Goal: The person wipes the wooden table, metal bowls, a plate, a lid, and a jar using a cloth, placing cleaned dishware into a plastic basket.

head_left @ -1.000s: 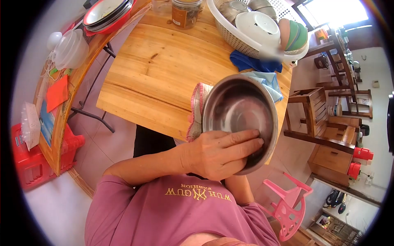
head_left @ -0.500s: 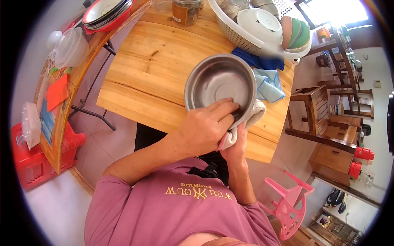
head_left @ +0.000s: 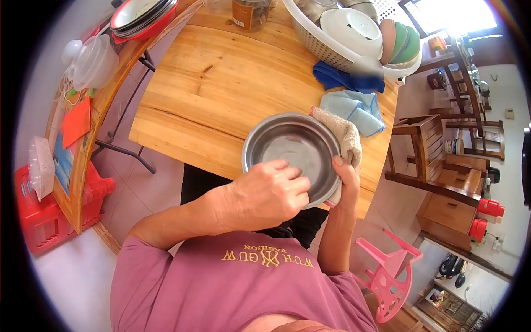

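A round metal bowl (head_left: 293, 146) is held tilted above the front part of the wooden table (head_left: 221, 83). Over its near rim lies my left hand (head_left: 268, 191), with curled fingers inside the bowl and the thumb hidden. At the bowl's right side, my right hand (head_left: 347, 180) is closed on the rim through a beige cloth (head_left: 344, 133), its thumb on the edge. That cloth hangs around the bowl's right outer wall. Just behind it lie a light blue cloth (head_left: 359, 112) and a dark blue cloth (head_left: 337, 77) on the table.
A white basket (head_left: 318, 44) with bowls stands at the back right, and a labelled jar (head_left: 250, 14) at the back. At left, a side table (head_left: 102, 105) bears stacked plates and plastic tubs. A wooden chair (head_left: 423, 146) and a pink chair (head_left: 387, 282) are at right.
The bowl has shifted left since the first frame and now sits lower than half a second ago. My right hand and the beige cloth have come round to its right side.
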Tool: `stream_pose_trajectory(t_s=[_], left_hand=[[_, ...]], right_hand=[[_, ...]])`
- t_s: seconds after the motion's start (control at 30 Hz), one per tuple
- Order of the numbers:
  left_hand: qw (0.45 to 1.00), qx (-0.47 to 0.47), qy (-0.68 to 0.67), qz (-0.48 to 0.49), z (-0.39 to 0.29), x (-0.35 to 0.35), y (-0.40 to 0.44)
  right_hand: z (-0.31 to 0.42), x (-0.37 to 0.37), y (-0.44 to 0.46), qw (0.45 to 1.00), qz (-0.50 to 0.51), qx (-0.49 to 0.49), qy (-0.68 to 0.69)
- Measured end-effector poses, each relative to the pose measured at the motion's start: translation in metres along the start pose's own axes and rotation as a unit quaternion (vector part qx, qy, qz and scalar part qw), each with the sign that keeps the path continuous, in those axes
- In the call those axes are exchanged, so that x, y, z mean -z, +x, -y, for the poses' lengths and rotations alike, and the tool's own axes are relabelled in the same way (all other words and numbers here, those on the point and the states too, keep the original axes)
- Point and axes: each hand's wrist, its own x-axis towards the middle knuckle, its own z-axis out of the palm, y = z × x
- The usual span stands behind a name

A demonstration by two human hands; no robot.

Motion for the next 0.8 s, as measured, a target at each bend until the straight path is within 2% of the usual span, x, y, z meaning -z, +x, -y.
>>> stream_pose_trajectory(t_s=[0.03, 0.1, 0.13, 0.2, 0.23, 0.3, 0.33, 0.37, 0.4, 0.43, 0.47, 0.5, 0.53, 0.57, 0.63, 0.7, 0.73, 0.8], left_hand=[[1.000, 0.000, 0.000, 0.001, 0.001, 0.006, 0.000], [0.992, 0.006, 0.016, -0.126, 0.004, 0.017, 0.002], [0.992, 0.006, 0.015, -0.125, 0.006, 0.022, 0.001], [0.971, 0.035, -0.006, -0.237, 0.012, 0.030, -0.004], [0.971, 0.035, -0.007, -0.237, 0.020, 0.027, -0.007], [0.939, 0.134, -0.055, -0.313, 0.037, 0.012, -0.015], [0.939, 0.134, -0.056, -0.313, 0.043, 0.006, -0.019], [0.894, 0.215, -0.254, -0.299, 0.047, 0.000, -0.022], [0.807, 0.286, -0.440, -0.272, 0.050, -0.005, -0.024], [0.807, 0.286, -0.440, -0.272, 0.052, -0.008, -0.025], [0.715, 0.286, -0.593, -0.237, 0.053, -0.010, -0.026], [0.599, 0.276, -0.726, -0.194, 0.054, -0.011, -0.027], [0.540, 0.302, -0.764, -0.182, 0.048, -0.011, -0.025], [0.539, 0.303, -0.765, -0.183, 0.046, -0.016, -0.025], [0.577, 0.330, -0.719, -0.203, 0.047, -0.026, -0.028], [0.565, 0.342, -0.720, -0.214, 0.048, -0.024, -0.029], [0.560, 0.339, -0.723, -0.222, 0.050, -0.021, -0.030], [0.556, 0.335, -0.725, -0.229, 0.050, -0.014, -0.030]], right_hand=[[0.000, -0.002, 0.000, 1.000, 0.003, 0.004, 0.014], [-0.003, 0.000, 0.001, 0.999, -0.010, 0.010, 0.030], [-0.006, 0.002, 0.001, 0.999, -0.023, 0.016, 0.045], [-0.012, 0.013, 0.000, 0.998, -0.047, 0.018, 0.032], [-0.014, 0.017, -0.001, 0.997, -0.068, 0.020, 0.018], [-0.014, 0.019, -0.005, 0.997, -0.068, 0.028, 0.018], [-0.013, 0.019, -0.007, 0.997, -0.063, 0.024, 0.029], [-0.012, 0.019, -0.009, 0.997, -0.059, 0.021, 0.041], [-0.012, 0.018, -0.010, 0.997, -0.052, 0.020, 0.060], [-0.013, 0.019, -0.011, 0.997, -0.052, 0.020, 0.060], [-0.016, 0.022, -0.010, 0.998, -0.051, 0.028, 0.017], [-0.020, 0.026, -0.011, 0.998, -0.049, 0.036, -0.026], [-0.020, 0.032, -0.012, 0.995, -0.040, 0.007, -0.090], [-0.022, 0.032, -0.012, 0.995, -0.040, 0.005, -0.091], [-0.019, 0.027, -0.011, 0.997, -0.062, 0.022, -0.046], [-0.011, 0.026, -0.009, 0.995, -0.064, 0.036, -0.073], [-0.007, 0.025, -0.007, 0.987, -0.117, 0.075, -0.075], [0.000, 0.030, -0.007, 0.979, -0.153, 0.116, -0.065]])
